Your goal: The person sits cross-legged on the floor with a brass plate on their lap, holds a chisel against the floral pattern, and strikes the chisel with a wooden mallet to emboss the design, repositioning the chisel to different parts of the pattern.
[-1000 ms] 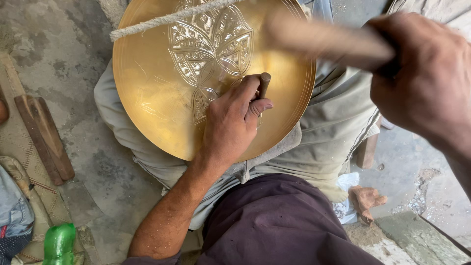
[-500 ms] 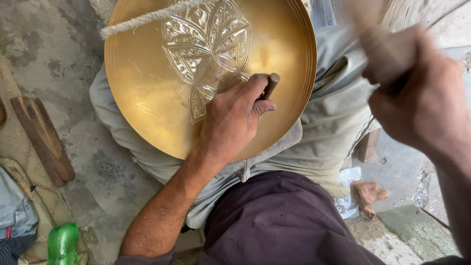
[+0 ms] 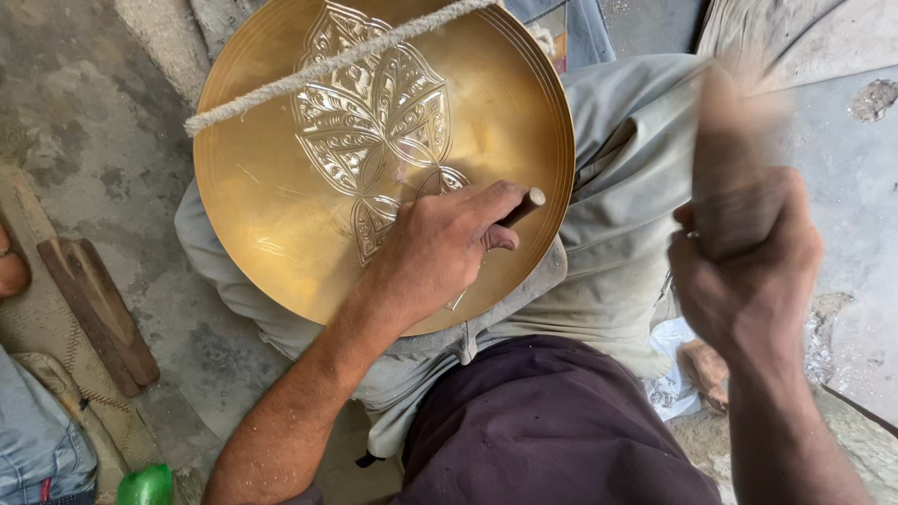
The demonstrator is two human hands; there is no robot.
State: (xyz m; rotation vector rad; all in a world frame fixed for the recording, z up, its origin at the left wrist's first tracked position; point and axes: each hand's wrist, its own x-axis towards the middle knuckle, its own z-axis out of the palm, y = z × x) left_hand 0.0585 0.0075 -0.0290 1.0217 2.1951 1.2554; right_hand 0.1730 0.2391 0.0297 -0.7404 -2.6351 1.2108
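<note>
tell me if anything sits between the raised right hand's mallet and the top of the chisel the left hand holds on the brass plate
Nothing visible does. The right hand holds the blurred wooden mallet up to the right of the chisel. The chisel's butt end pokes out free of the left hand. The rope crosses the brass plate farther up, away from that gap.

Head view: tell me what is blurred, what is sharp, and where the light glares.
In the head view, the right hand and its wooden mallet smear with motion blur; the left hand, punch and engraved brass plate are sharp; soft daylight leaves a mild sheen on the plate, no hard glare.
</note>
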